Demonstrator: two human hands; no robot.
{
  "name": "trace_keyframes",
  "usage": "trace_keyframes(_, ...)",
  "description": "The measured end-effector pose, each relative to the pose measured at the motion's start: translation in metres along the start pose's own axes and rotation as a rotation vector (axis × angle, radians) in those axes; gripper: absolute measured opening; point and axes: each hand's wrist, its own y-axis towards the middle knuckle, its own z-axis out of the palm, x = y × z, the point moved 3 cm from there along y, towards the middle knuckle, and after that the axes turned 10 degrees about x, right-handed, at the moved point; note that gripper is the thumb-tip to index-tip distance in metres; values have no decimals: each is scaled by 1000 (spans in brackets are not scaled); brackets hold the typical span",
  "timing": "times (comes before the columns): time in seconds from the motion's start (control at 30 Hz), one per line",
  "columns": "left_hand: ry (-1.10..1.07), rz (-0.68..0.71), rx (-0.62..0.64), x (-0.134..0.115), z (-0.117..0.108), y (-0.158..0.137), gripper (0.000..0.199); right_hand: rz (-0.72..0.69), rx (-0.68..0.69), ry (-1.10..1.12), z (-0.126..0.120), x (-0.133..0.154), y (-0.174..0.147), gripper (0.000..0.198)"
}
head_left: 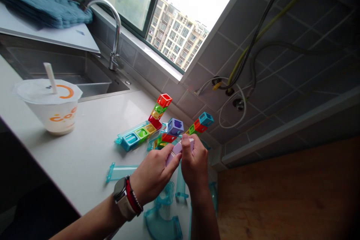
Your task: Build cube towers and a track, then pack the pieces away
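My left hand (154,168), with a watch and bracelets at the wrist, pinches one end of a pale lilac block (177,149). The block's other end is gripped by my right hand (195,157), its thumb pressed on top. Fingers hide part of the block, and a line crosses it near the middle. Just beyond the hands stands a cluster of coloured hollow cubes topped by a purple cube (175,126). Left of it, a row of cubes (141,134) lies on a clear teal track, joined to a short tower (161,105). Behind my right hand rises another cube stack (201,122).
Loose teal track pieces include a flat one (123,172) and a curved one (163,223). A lidded drink cup (53,107) with a straw stands on the white counter (92,127). Beyond are the sink (75,65) and faucet (116,26). Cables hang along the tiled wall.
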Motion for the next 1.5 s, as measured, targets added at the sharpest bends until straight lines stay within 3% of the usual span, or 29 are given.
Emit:
trace_keyframes(0.27, -151, -41, 40, 1, 4, -3, 30, -34, -23, 36, 0, 5, -1, 41)
trace_keyframes(0.43, -368, -29, 20, 5, -4, 0, 40, -97, 16, 142, 9, 20, -12, 27)
trace_keyframes(0.63, -683, 35, 183, -7, -8, -1, 52, -193, 28, 247, 2, 36, -22, 19)
trace_keyframes(0.73, -755, 24, 192, -7, -2, -1, 55, -229, 33, 239, -2, 36, -20, 19)
trace_keyframes(0.83, -761, 41, 129, -4, 1, 0, 55, -260, 17, 250, 0, 37, -19, 21)
trace_keyframes(1.0, -579, 167, -153, -5, -7, -5, 45, -298, -27, 330, 5, 41, -23, 26)
trace_keyframes(1.07, -606, 139, -171, -2, -6, -8, 45, -325, -39, 368, 5, 43, -25, 29)
trace_keyframes(1.13, -728, 42, -90, 4, -1, -9, 53, -332, -47, 423, 6, 44, -26, 28)
trace_keyframes(1.27, -1081, -148, 229, 10, 10, -11, 77, -310, -27, 560, 4, 43, -24, 26)
trace_keyframes(1.43, -1381, -94, 566, 2, 8, -14, 79, -339, 85, 751, -2, 40, -20, 24)
trace_keyframes(1.5, -1401, -65, 621, 0, 6, -15, 79, -352, 118, 794, -5, 39, -19, 24)
